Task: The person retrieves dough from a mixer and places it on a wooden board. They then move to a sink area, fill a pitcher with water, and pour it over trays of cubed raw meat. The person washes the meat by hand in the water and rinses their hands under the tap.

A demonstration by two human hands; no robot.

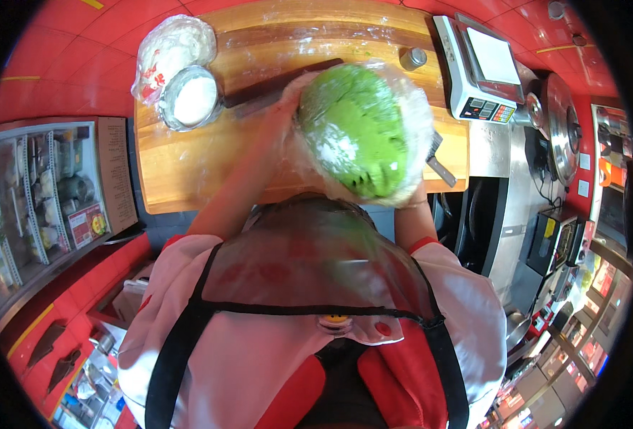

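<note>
A large lump of green dough (356,128), dusted with white powder, is held up over the wooden worktop (198,171). Transparent plastic film (417,115) surrounds it. My left hand (294,104) grips the left side of the bundle, partly covered by the film and blurred. On the lower right, my right hand (415,194) supports it, mostly hidden behind film and dough. Beyond my left hand lies a long dark bar (273,86). A tool with a brown handle (442,170) rests by the right edge, its head partly covered by the bundle.
At the worktop's far left, a plastic bag of pale dough (180,45) touches a bowl of white powder (194,101). A small metal-topped jar (413,58) stands near the digital scale (480,69) at the right. Beyond is a steel counter (489,147); a glass-fronted cabinet (43,193) stands left.
</note>
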